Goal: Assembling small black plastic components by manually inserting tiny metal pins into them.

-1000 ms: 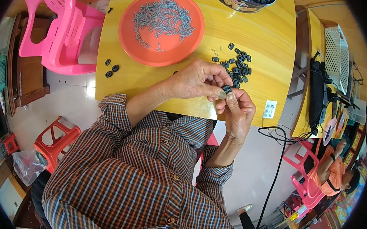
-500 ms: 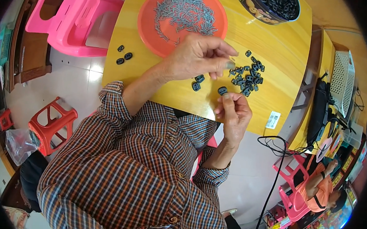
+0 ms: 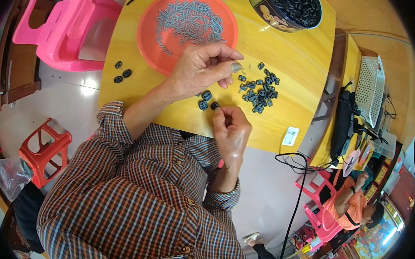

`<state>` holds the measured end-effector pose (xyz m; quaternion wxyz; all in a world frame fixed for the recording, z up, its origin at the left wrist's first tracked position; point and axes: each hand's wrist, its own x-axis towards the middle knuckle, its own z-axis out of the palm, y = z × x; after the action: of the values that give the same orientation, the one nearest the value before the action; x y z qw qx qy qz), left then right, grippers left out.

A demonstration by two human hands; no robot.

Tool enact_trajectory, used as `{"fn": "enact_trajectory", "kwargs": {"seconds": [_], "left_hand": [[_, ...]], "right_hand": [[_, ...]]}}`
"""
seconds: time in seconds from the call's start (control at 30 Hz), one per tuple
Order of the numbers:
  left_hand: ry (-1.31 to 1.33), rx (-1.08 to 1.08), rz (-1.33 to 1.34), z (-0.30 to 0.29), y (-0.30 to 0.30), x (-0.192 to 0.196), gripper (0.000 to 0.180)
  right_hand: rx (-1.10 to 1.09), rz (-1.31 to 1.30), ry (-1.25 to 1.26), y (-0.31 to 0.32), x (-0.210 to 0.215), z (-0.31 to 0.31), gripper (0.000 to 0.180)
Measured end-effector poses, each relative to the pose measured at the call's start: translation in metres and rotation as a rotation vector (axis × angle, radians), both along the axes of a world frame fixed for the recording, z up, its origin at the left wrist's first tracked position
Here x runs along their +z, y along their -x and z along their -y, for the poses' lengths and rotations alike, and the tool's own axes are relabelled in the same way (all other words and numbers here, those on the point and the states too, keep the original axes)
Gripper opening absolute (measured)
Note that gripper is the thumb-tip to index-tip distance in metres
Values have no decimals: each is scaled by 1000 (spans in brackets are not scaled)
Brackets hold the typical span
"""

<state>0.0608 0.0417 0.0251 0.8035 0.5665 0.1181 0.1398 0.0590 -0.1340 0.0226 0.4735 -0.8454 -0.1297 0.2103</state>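
Observation:
My right hand pinches a small black oval piece between thumb and fingers near the table's front edge. Beside it lie a couple of black two-holed oval pieces, like cord locks. Above and left of these, my left hand hangs over the table with thumb and forefinger pressed together; whatever they hold is too small to make out. To its right spreads a loose heap of small black parts. Behind my left hand, a round orange-red plate carries many thin grey metal pieces.
A tub full of black parts stands at the table's far right. Three black pieces lie at the left. A white label sits near the right front corner. A pink chair adjoins the left side; another person sits at right.
My right hand has moved left with its black piece, from beside the heap toward the separate oval pieces. My left hand stays pinched above the table. The whole view has shifted slightly.

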Motion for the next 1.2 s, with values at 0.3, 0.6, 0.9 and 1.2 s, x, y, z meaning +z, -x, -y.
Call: {"fn": "enact_trajectory", "kwargs": {"seconds": [0.3, 0.6, 0.9, 1.2], "left_hand": [[-87, -20, 13, 7, 7, -6, 16], [-59, 53, -66, 7, 7, -4, 16], [-36, 76, -89, 7, 8, -3, 16], [-328, 45, 28, 14, 11, -8, 17]], "right_hand": [[-75, -6, -34, 0, -6, 4, 9], [-233, 379, 91, -31, 0, 10, 7], [-119, 630, 256, -45, 0, -26, 11], [-18, 696, 384, -50, -8, -33, 15]]}}
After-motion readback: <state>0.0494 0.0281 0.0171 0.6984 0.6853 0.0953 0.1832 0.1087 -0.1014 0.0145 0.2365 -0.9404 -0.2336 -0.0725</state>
